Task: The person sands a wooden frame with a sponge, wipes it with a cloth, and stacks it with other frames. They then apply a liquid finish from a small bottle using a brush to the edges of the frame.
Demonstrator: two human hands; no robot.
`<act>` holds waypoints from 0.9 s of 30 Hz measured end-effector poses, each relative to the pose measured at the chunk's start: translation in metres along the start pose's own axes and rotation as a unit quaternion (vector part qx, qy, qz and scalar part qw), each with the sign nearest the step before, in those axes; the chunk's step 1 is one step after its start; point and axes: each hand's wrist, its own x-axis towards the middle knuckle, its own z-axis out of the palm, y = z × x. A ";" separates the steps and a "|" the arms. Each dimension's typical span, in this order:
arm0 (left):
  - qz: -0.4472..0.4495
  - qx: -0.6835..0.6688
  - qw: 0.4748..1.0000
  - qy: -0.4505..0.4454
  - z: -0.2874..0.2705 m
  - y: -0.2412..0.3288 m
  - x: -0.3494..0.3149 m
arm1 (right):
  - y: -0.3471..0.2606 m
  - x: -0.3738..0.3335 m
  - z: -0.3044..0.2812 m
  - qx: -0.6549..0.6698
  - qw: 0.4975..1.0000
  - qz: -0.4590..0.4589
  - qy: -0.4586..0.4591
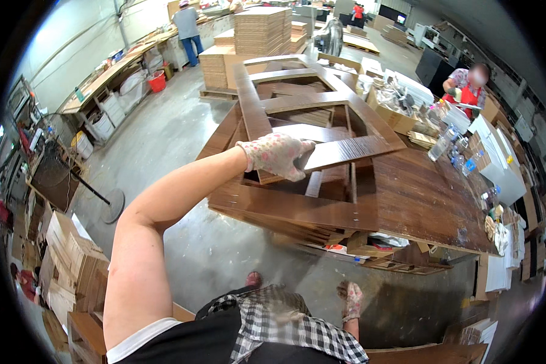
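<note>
My left hand (pixel 276 156), in a light glove with a pinkish pattern, reaches forward with its fingers closed round the near end of a dark brown wooden frame (pixel 346 153). Several crossbars divide this frame, which lies skewed over another brown frame (pixel 285 203) in a stack. Down by my body, my right hand (pixel 352 303) wears a similar glove, apart from the frames. Something brownish shows at its curled fingers; I cannot make out what it is.
The frames rest on a broad brown wooden board (pixel 431 194). Bottles (pixel 443 144), an open carton (pixel 391 112) and white packs crowd its right side. A co-worker in a red apron (pixel 466 97) stands beyond. Stacked boards (pixel 261 36) rise behind; a round-based stand (pixel 112 206) is left.
</note>
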 end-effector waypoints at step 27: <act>-0.146 -0.754 0.587 0.257 0.060 -0.426 0.028 | -0.279 -0.072 0.349 -0.205 0.908 -0.281 0.235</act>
